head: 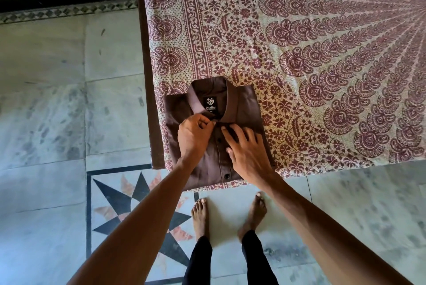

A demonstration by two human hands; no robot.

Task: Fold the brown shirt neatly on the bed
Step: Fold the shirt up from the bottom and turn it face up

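Note:
The brown shirt (242,109) lies folded into a compact rectangle at the near left corner of the bed (299,54), collar up and label showing. My left hand (196,135) pinches the fabric just below the collar, at the top of the button placket. My right hand (246,146) lies on the shirt's front to the right of the placket, fingers spread and fairly straight, pressing the cloth. Two dark buttons show lower down the placket.
The bed carries a cream sheet with a maroon floral print and has a dark brown frame edge (147,77) on the left. A tiled floor (57,112) with a black star inlay (129,211) surrounds it. My bare feet (228,213) stand at the bed's near edge.

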